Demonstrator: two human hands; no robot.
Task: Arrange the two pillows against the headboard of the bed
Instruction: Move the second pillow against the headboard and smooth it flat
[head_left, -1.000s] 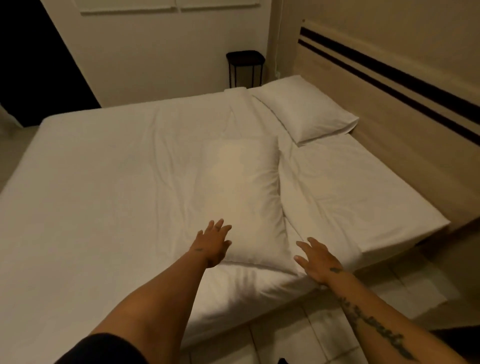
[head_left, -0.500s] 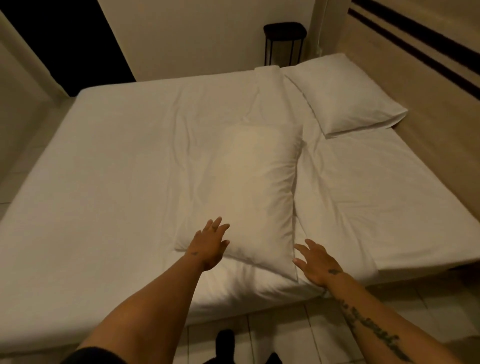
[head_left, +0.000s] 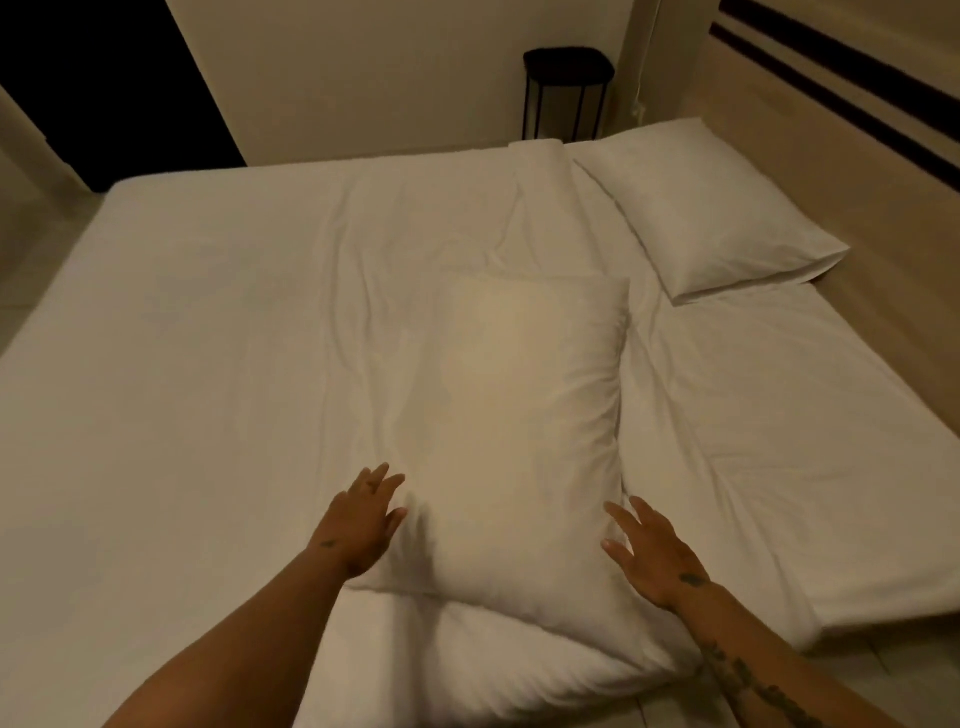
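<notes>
A person's two bare forearms reach forward over the near edge of a white bed (head_left: 208, 338). The left hand (head_left: 361, 525), grip spread with fingers apart, lies at the left near corner of the near pillow (head_left: 519, 441). The right hand (head_left: 657, 556), grip also spread, sits just beside that pillow's right side; neither hand has closed on it. This pillow lies lengthwise near the bed's near edge, well apart from the headboard (head_left: 831, 171) along the right. Farther off, the far pillow (head_left: 711, 213) rests at the bed's far right corner, against or just beside the headboard (seemingly placed). Judged so, one pillow remains to move. The sheet between near pillow and headboard lies open, giving free room.
</notes>
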